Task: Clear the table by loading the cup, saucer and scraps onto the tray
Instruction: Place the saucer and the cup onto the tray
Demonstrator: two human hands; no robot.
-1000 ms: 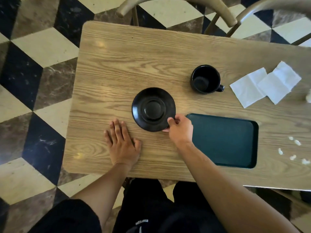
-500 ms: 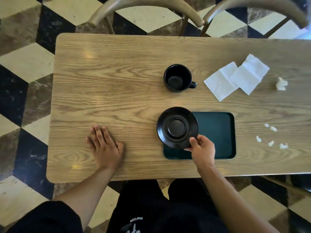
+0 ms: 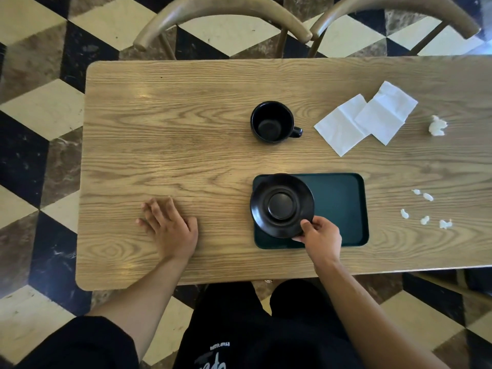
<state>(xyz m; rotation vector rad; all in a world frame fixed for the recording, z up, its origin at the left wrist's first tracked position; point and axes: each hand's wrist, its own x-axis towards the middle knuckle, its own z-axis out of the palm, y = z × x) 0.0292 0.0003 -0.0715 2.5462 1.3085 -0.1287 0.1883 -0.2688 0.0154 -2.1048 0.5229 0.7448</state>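
My right hand [image 3: 320,239] pinches the near rim of the black saucer [image 3: 281,205], which is over the left end of the dark green tray [image 3: 340,203]; I cannot tell whether it touches the tray. The empty black cup [image 3: 273,121] stands upright on the wooden table [image 3: 173,145] beyond the tray, handle to the right. Two white napkins [image 3: 364,119] lie right of the cup. A crumpled paper scrap [image 3: 437,125] and several small white scraps [image 3: 423,209] lie at the right. My left hand [image 3: 170,226] rests flat on the table, fingers spread.
Two wooden chair backs [image 3: 221,12] stand at the table's far edge. A checkered marble floor surrounds the table. My legs in dark clothing are at the near edge.
My right hand has carried the saucer rightward from the bare table to over the tray's left end. The left hand stays flat on the table.
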